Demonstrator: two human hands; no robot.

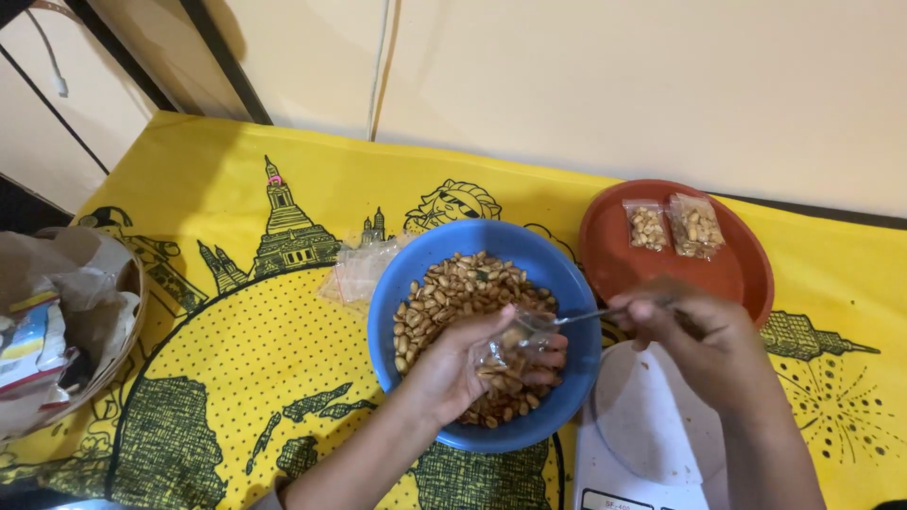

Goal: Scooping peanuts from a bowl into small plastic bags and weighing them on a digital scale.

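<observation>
My left hand [472,364] holds a small clear plastic bag [505,354] open over a blue bowl [416,274] full of roasted peanuts [453,288]. A few peanuts sit inside the bag. My right hand [694,340] grips a metal spoon [576,318] whose tip reaches into the bag's mouth. Beyond my right hand, a red plate [661,269] carries two small filled peanut bags [673,227].
A white kitchen scale [642,434] lies under my right forearm. Empty clear bags [359,269] lie left of the bowl on the yellow printed cloth [217,378]. A basket with paper and packets [57,321] sits at the left edge. A wall rises behind.
</observation>
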